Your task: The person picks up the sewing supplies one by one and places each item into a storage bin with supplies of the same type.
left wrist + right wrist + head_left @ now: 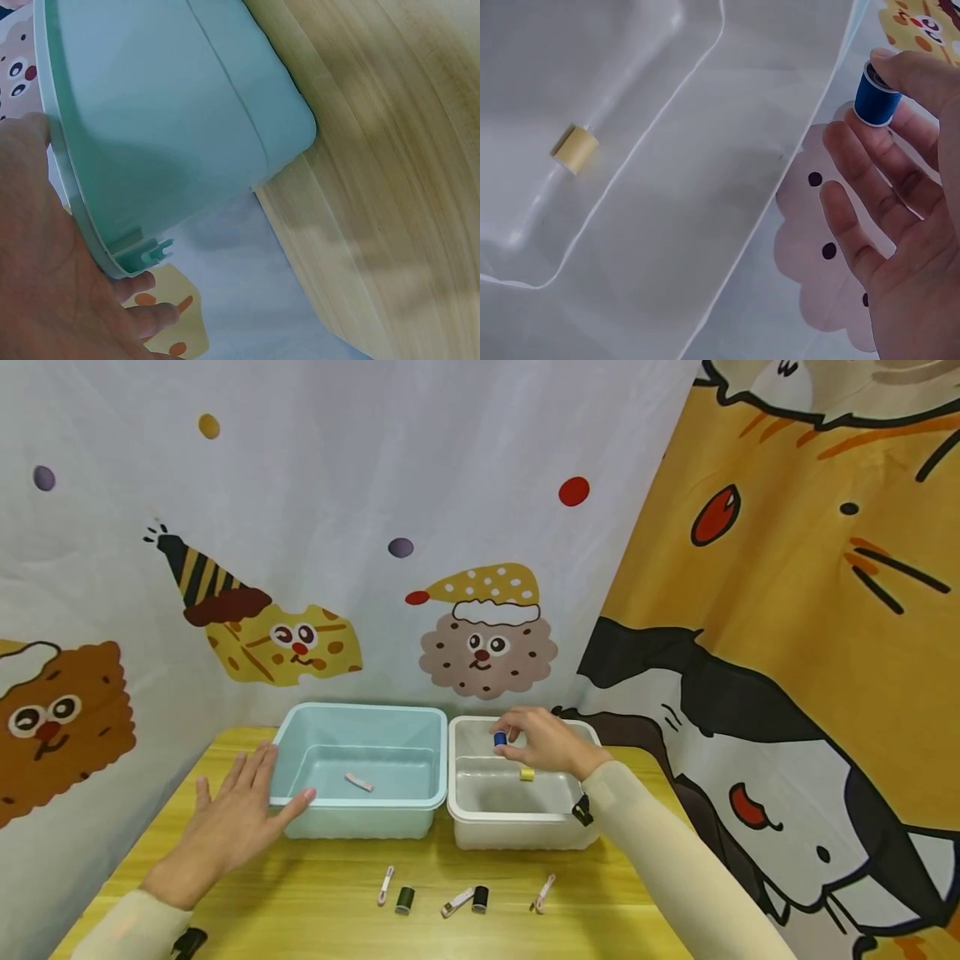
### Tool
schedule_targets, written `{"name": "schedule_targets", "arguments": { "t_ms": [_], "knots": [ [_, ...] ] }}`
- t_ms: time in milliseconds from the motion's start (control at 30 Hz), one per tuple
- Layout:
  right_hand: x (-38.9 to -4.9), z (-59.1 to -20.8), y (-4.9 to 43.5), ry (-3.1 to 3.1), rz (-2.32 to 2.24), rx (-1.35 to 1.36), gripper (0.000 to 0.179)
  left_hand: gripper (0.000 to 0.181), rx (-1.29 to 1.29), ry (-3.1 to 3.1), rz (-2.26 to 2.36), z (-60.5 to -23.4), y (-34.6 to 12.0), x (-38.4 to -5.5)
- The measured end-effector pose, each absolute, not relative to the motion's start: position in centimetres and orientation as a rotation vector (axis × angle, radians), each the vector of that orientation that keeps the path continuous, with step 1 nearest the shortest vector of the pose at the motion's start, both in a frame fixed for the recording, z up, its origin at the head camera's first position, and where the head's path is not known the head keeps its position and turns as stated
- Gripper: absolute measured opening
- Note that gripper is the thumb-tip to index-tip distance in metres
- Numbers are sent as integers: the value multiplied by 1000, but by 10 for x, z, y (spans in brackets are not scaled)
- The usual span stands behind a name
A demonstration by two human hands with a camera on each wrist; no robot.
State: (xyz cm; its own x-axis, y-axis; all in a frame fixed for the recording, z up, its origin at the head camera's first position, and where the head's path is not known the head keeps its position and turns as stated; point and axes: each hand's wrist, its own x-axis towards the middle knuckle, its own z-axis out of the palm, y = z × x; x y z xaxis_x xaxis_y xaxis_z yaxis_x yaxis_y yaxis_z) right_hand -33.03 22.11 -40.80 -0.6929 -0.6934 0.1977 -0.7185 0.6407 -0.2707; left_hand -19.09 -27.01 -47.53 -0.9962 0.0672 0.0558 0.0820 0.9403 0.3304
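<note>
Between thumb and fingers my right hand (546, 739) pinches a blue thread spool (877, 97) above the white bin (517, 817). Inside that bin lies a yellow thread spool (576, 149). My left hand (238, 814) rests with straight, spread fingers on the left rim of the light blue bin (360, 804). A short pinkish strip (358, 782), its kind unclear, lies on the floor of the blue bin. In the left wrist view, the palm and fingers lie along the outside of the rim.
On the wooden table (330, 910), in front of the bins, lie a dark green spool (405, 900), a black spool (480, 898) and bundled pale cords (386, 886). Both bins stand side by side against a printed curtain (315, 510).
</note>
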Motion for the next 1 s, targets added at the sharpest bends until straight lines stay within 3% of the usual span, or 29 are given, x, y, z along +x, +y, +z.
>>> {"name": "schedule_targets", "arguments": {
  "t_ms": [1000],
  "knots": [
    [-365,-420,219,-2861,568,1199,33,121,-112,-3057,-525,-476,-270,-191]
  ]
}}
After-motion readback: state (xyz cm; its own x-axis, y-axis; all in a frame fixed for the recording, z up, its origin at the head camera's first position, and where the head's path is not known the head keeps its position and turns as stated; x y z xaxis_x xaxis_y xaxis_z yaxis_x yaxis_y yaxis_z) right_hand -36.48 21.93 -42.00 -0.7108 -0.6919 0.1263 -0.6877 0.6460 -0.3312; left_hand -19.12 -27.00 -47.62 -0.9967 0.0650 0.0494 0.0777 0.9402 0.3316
